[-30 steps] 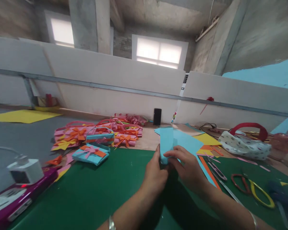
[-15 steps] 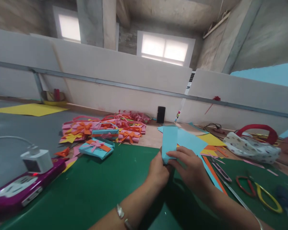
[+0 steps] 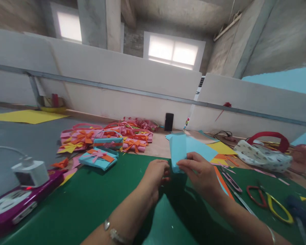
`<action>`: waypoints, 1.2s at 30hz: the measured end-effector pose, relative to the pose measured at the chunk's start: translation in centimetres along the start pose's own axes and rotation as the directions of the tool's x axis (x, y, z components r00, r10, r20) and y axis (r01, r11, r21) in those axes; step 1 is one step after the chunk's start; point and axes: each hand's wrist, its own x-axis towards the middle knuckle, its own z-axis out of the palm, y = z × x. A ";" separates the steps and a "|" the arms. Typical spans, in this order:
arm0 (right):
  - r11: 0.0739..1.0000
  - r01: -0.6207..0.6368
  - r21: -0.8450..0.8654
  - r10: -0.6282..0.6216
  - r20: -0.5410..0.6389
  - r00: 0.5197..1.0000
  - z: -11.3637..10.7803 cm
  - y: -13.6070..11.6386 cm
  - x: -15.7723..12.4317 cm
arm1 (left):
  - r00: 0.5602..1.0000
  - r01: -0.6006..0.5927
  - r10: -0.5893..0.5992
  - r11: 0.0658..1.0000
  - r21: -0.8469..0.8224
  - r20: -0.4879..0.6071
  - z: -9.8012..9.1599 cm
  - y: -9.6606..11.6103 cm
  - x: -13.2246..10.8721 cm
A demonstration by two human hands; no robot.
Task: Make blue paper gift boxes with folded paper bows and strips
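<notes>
A folded light-blue paper piece (image 3: 178, 149) stands upright over the green cutting mat (image 3: 91, 200). My right hand (image 3: 200, 172) pinches its lower right edge between thumb and fingers. Just left of the paper, apart from it, my left hand (image 3: 156, 175) is loosely curled with its fingers a little apart and nothing visible in them. Flat blue paper sheets (image 3: 200, 148) lie behind the right hand. A small blue paper bag (image 3: 99, 159) with a pink bow and an orange strip rests at the mat's far left edge.
Pink paper bags with orange bows (image 3: 84, 136) are heaped at the back left. A purple power strip (image 3: 22, 200) holds a white charger (image 3: 30, 173). On the right lie scissors (image 3: 279, 207), a pink cutter (image 3: 232, 180) and a patterned pouch (image 3: 262, 154). A phone (image 3: 169, 121) leans against the wall.
My left hand has let go of the folded blue paper and moved left, away from it. The right hand keeps its pinch, and the paper tilts slightly. The view has shifted a little.
</notes>
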 end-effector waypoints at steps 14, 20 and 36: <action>0.999 -0.038 -0.008 0.039 0.071 0.997 -0.2 -0.7 -0.1 | 0.983 -0.178 0.184 0.971 0.161 -0.024 0.4 -0.3 -0.3; 0.997 -0.070 -0.038 0.069 -0.016 0.997 -0.4 -0.4 0.2 | 0.984 -0.180 0.178 0.972 0.150 0.031 0.4 0.4 -0.3; 0.990 -0.134 0.033 0.127 0.165 0.978 -1.8 -0.3 1.2 | 0.981 -0.187 0.174 0.961 0.203 0.080 0.4 0.9 -0.7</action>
